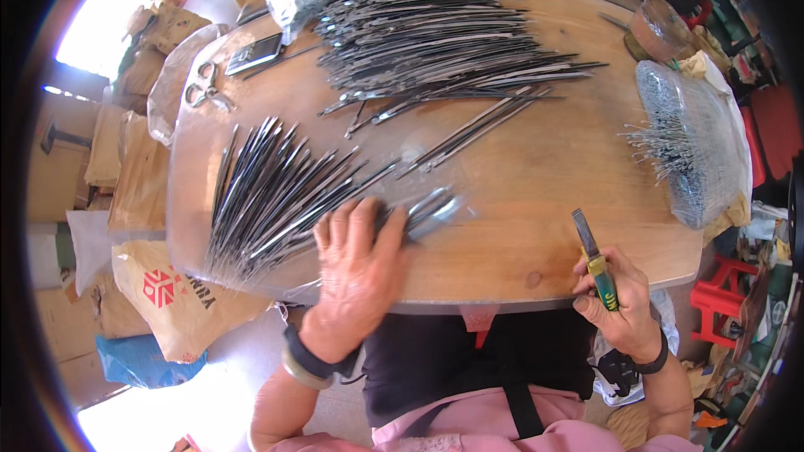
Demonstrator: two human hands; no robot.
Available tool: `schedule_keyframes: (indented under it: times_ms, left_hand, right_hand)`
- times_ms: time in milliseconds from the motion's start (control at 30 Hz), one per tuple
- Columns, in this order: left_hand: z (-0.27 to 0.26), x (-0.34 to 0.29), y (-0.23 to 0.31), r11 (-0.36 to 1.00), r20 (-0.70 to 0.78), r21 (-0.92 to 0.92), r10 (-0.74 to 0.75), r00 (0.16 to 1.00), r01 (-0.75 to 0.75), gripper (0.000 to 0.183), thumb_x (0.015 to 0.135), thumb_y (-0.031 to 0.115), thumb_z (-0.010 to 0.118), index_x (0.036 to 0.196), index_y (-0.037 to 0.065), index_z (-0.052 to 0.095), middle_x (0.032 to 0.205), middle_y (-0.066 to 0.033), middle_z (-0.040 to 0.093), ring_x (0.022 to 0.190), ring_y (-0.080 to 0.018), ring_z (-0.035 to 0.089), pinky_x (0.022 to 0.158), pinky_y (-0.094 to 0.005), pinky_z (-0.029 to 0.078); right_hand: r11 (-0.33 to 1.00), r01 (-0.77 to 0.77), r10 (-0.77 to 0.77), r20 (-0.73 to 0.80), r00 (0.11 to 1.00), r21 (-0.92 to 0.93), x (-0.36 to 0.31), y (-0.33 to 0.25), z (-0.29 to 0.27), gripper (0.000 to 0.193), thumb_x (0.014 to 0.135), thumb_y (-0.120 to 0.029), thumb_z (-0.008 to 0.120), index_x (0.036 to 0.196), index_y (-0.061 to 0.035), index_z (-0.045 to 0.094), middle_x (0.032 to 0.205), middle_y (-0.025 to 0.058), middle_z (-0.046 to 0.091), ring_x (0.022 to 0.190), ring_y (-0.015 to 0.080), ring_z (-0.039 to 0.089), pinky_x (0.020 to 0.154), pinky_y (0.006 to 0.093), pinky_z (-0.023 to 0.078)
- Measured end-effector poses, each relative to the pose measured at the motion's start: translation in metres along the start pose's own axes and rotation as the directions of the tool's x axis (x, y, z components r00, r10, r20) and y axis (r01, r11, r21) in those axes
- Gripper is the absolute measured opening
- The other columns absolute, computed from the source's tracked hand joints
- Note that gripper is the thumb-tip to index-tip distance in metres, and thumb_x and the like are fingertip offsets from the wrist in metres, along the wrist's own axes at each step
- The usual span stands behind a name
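Note:
My left hand point(356, 259) lies palm down over the near end of a fanned pile of thin dark strips point(260, 192). Its fingers are stretched out, with the thumb apart from them. Beside the thumb is a shiny bluish-silver piece point(435, 211), smeared by motion; I cannot tell its kind. My right hand point(620, 297) is closed round the green and yellow handle of a chisel-like tool point(588, 238), its flat metal blade pointing up and away from me, near the table's front edge. Several loose strips point(477, 130) lie beyond the left hand.
A large heap of dark strips point(427, 33) covers the far middle of the wooden table point(536, 201). Scissors point(208, 88) and a small black box point(255, 54) lie far left. Plastic-wrapped wire bundles point(691, 146) stand right. A tape roll point(662, 27) sits far right; a red stool point(724, 297) is below.

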State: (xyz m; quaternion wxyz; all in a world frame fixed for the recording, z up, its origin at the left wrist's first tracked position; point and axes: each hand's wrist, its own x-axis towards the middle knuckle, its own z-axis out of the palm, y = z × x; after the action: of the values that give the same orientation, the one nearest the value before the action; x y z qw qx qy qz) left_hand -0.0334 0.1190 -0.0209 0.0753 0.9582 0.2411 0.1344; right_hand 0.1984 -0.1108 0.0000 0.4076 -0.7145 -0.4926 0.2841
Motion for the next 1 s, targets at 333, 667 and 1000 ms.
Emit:
schedule_keyframes:
  times_ms: [333,667,1000]
  left_hand:
    - [-0.028,0.035,-0.018,0.979,-0.127,-0.199,-0.071,0.989,0.045,0.036,0.072,-0.002,0.068,0.108,-0.002,0.064,0.106,-0.0167,0.057,0.097,-0.0335,0.052,0.086,-0.0393,0.042]
    - [0.010,0.090,-0.012,0.968,-0.095,-0.216,-0.151,0.984,0.127,0.012,0.074,-0.001,0.065,0.081,0.000,0.055,0.080,-0.0140,0.056,0.079,-0.0349,0.054,0.071,-0.0425,0.043]
    - [-0.024,-0.011,0.017,0.630,0.172,-0.620,-0.473,0.864,0.468,0.012,0.082,-0.010,0.061,0.079,-0.003,0.052,0.066,-0.0082,0.051,0.056,-0.0148,0.050,0.052,-0.0275,0.039]
  right_hand:
    - [0.987,-0.050,0.050,0.001,0.999,0.156,0.002,0.011,-0.009,0.022,0.083,-0.020,0.075,0.080,0.0002,0.066,0.093,0.0128,0.063,0.079,0.0258,0.063,0.071,0.0335,0.050]
    - [0.941,0.116,-0.232,-0.356,0.905,-0.319,0.035,-0.006,-0.097,0.017,0.075,-0.005,0.070,0.091,0.0008,0.067,0.091,0.0132,0.063,0.073,0.0264,0.063,0.067,0.0326,0.050]
    - [0.541,0.256,-0.371,0.045,0.927,-0.801,0.120,0.003,-0.107,0.017,0.069,-0.003,0.064,0.086,0.0008,0.063,0.091,0.0140,0.053,0.084,0.0338,0.058,0.070,0.0433,0.049]
